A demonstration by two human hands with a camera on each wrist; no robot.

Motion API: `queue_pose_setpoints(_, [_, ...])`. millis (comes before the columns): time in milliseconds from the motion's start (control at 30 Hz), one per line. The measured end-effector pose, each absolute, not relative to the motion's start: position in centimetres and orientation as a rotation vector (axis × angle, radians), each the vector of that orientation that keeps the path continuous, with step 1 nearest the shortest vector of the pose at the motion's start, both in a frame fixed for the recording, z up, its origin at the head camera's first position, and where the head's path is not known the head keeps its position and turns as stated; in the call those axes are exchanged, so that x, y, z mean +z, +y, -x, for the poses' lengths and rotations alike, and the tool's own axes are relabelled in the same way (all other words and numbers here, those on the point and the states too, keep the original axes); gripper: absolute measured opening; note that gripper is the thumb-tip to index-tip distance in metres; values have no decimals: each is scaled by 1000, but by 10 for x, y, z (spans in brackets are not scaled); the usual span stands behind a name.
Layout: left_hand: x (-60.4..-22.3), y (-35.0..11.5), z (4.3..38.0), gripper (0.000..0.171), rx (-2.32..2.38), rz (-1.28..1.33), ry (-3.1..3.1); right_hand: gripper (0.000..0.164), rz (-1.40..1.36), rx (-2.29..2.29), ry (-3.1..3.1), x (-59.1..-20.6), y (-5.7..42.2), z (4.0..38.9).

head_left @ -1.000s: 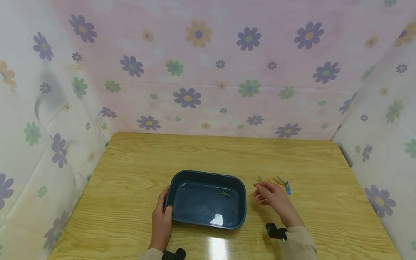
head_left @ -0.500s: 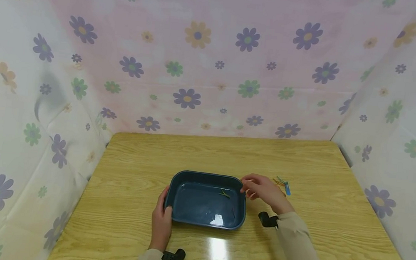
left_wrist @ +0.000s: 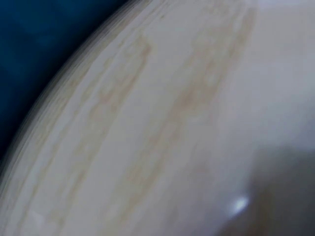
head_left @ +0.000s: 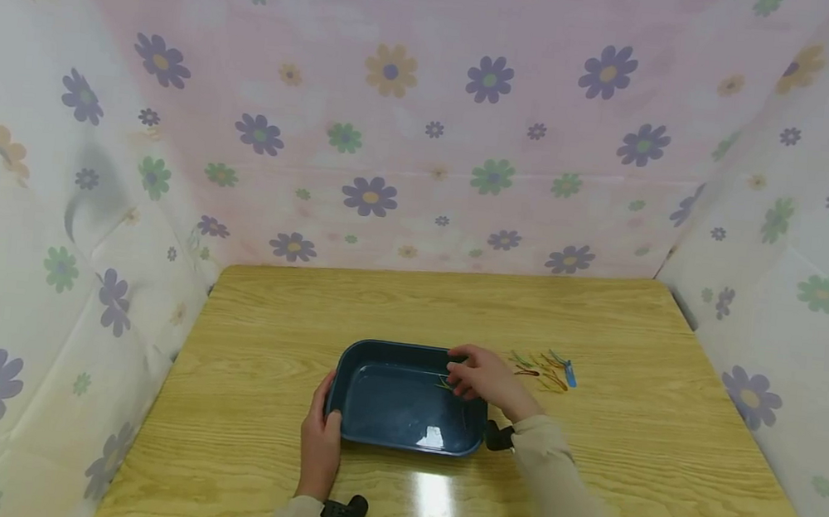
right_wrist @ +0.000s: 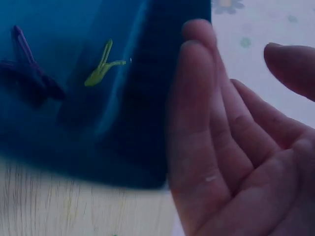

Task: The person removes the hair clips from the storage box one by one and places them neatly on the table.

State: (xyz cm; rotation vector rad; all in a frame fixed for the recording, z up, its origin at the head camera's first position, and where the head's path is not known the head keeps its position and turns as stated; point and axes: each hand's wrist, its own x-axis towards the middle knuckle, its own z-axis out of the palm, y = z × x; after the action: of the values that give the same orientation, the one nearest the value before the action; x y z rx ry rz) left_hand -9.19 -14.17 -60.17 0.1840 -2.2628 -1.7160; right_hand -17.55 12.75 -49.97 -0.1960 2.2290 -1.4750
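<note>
On the wooden table sits a dark blue rectangular tray. My left hand grips its left wall, thumb at the rim and fingers along the outside. In the head view, my right hand reaches over the tray's right side. The right wrist view shows this hand with its thumb well apart from the fingers and nothing between them. Inside the tray lie a yellow-green hair clip, spread in a V, and a purple hair clip. The left wrist view has only tray and table, blurred.
Right of the tray, several thin hair clips lie scattered on the table, among them a dark red clip and a blue clip. Flowered cloth stands behind the table and at both sides.
My right hand has moved left from beside the loose clips, past the tray's right rim, to above the tray. The clips it covered now show. My left hand keeps its grip.
</note>
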Motion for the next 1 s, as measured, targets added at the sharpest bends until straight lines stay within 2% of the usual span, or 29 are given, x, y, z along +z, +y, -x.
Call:
queue_pose_setpoints(400, [-600, -143, 91, 58, -1718, -216, -2274, 36, 196, -990, 2574, -504, 97, 174])
queue_pose_setpoints(633, [-600, -144, 92, 57, -1717, -189, -2264, 33, 302, -693, 2723, -509, 89, 176])
queue_pose_setpoints(1000, [-600, -144, 92, 57, -1726, -196, -2267, 16, 366, -617, 2763, -517, 85, 181])
